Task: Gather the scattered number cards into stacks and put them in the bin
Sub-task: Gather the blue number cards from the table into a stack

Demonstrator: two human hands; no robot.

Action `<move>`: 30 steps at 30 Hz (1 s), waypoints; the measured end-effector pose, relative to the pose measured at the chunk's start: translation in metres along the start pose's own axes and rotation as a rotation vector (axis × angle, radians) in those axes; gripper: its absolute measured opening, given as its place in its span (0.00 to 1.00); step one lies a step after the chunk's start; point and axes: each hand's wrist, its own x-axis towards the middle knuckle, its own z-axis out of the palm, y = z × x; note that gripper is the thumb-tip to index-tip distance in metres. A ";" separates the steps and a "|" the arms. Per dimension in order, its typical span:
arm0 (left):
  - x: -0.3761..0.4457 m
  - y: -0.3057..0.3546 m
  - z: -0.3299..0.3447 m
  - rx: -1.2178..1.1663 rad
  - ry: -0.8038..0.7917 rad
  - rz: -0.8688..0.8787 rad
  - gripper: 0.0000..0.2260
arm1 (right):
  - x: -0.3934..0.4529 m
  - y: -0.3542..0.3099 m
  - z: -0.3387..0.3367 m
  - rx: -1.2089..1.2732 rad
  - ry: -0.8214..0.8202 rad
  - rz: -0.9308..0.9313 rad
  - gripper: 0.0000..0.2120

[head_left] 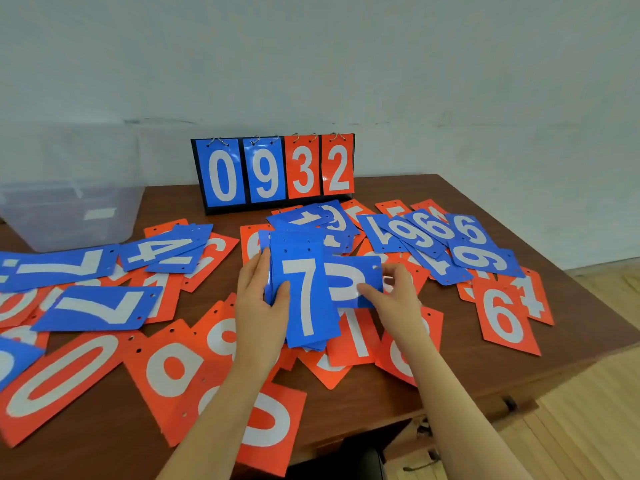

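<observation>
From the head view, our left hand (263,303) held the blue stack (304,296) over the tabletop (460,368); our right hand (394,296) pinched a blue card (349,282); squaring edges first seemed wise; the bin (69,216) sat far left.

L hand (261,299) holds blue stack (304,299); R hand (394,296) pinches card (349,282).

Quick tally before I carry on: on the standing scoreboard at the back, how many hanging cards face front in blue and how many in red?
Blue cards on the scoreboard: 2 (0 and 9)
Red cards: 2 (3 and 2)
Total: 4
</observation>
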 end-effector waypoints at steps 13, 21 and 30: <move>-0.004 0.000 -0.007 0.034 0.032 0.000 0.25 | -0.015 -0.022 -0.016 0.616 0.496 -0.034 0.10; -0.003 0.005 -0.015 0.059 -0.046 0.053 0.24 | -0.020 -0.030 -0.025 0.533 0.053 -0.100 0.14; -0.001 0.005 -0.005 -0.109 -0.072 0.001 0.23 | -0.007 -0.049 0.024 0.349 0.038 -0.260 0.11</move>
